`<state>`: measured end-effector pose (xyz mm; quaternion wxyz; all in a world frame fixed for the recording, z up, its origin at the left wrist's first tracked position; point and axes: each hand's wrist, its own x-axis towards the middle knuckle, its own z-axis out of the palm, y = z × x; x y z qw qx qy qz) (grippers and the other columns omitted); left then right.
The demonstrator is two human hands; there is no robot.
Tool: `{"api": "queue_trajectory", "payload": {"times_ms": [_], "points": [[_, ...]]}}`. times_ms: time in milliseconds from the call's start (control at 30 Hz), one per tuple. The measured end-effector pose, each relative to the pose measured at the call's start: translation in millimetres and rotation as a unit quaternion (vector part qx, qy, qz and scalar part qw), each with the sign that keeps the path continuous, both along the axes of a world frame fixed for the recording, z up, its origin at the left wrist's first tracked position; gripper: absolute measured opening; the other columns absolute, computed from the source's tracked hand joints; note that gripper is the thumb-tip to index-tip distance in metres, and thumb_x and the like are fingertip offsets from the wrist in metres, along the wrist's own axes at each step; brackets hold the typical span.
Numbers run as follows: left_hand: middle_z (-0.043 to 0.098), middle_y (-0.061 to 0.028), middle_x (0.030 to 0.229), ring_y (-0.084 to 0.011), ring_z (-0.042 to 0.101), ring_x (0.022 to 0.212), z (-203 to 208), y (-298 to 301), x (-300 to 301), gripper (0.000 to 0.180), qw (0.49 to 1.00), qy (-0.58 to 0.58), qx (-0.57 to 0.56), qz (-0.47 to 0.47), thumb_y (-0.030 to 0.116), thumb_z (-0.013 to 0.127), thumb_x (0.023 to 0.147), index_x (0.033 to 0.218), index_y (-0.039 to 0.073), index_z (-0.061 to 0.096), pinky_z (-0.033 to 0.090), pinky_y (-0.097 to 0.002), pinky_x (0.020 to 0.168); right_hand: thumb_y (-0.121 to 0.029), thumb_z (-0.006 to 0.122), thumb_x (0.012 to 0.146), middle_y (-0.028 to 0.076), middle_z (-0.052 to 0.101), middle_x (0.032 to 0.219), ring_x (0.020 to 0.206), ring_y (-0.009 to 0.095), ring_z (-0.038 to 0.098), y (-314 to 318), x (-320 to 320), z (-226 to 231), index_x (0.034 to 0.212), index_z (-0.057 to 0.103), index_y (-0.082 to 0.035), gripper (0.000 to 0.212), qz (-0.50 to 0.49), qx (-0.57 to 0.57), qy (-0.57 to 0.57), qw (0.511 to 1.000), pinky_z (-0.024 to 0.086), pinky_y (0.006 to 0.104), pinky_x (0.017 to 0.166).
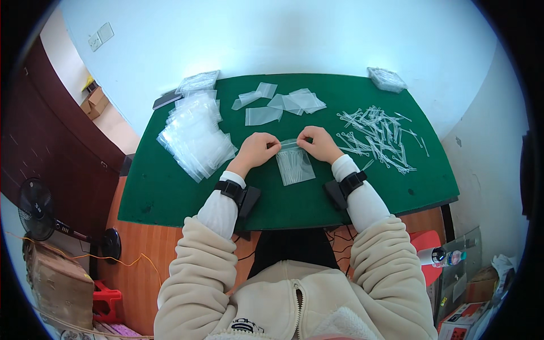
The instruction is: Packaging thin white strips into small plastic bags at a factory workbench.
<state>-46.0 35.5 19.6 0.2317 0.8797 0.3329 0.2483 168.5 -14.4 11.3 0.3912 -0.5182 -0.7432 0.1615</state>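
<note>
Between my hands, near the front middle of the green table, lies a clear zip bag (296, 170) holding several thin, pale plastic sticks. My left hand (260, 150) pinches the left end of its top edge. At the right end of that edge, my right hand (318, 144) has its fingers closed on the bag as well. To the right spreads a loose pile of clear thin sticks with small looped ends (377, 136). On the left is a fanned stack of clear bags (195, 136). Several separate clear bags (263, 116) lie beyond my hands.
The green table (170, 204) meets a white wall at its far edge. Wrapped clear packs sit at the far left (198, 81) and far right corner (387, 80). A dark flat object (166, 100) lies by the left pack. A black fan (38, 209) stands left of the table.
</note>
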Motion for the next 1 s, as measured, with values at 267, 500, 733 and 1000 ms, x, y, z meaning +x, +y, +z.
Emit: {"api": "queue_trajectory", "payload": {"times_ms": [267,500,733,1000], "points": [[0.060,-0.0086,0.073,-0.0217,0.058,0.066,-7.3,-5.9,10.0,0.017,0.990,-0.048,0.118,-0.063,0.020,0.060,0.076,0.081,0.004,0.064,0.045,-0.0312,0.060,-0.011,0.062,0.074,0.007,0.055,0.070,0.066,0.021,0.054,-2.0,-20.3,-3.7,0.072,0.059,-0.002,0.010,0.051,0.065,-0.014,0.996,0.043,0.0299,0.058],[0.061,-0.0090,0.072,-0.0256,0.058,0.066,0.6,2.3,0.0,0.016,0.997,-0.046,0.048,-0.042,0.020,0.059,0.074,0.076,0.005,0.064,0.045,-0.0342,0.060,-0.014,0.061,0.072,0.009,0.056,0.072,0.070,0.026,0.054,0.2,-10.0,-0.4,0.071,0.060,-0.004,0.009,0.039,0.054,-0.016,0.998,0.044,0.0339,0.063],[0.061,-0.0094,0.071,-0.0266,0.058,0.065,4.0,3.8,-4.1,0.016,0.998,-0.051,0.028,-0.021,0.020,0.060,0.074,0.075,0.004,0.064,0.045,-0.0346,0.059,-0.014,0.062,0.072,0.008,0.056,0.071,0.071,0.024,0.055,1.6,1.7,0.8,0.072,0.061,-0.005,0.009,0.010,0.041,-0.011,0.999,0.044,0.0341,0.063],[0.060,-0.0099,0.074,-0.0264,0.057,0.069,-7.1,-3.0,6.6,0.014,0.989,-0.032,0.118,-0.082,0.019,0.060,0.076,0.077,0.005,0.064,0.045,-0.0341,0.060,-0.015,0.062,0.072,0.007,0.058,0.071,0.074,0.025,0.055,-7.6,-25.6,5.5,0.071,0.062,-0.006,0.009,0.060,0.103,-0.123,0.985,0.045,0.0360,0.065]]}}
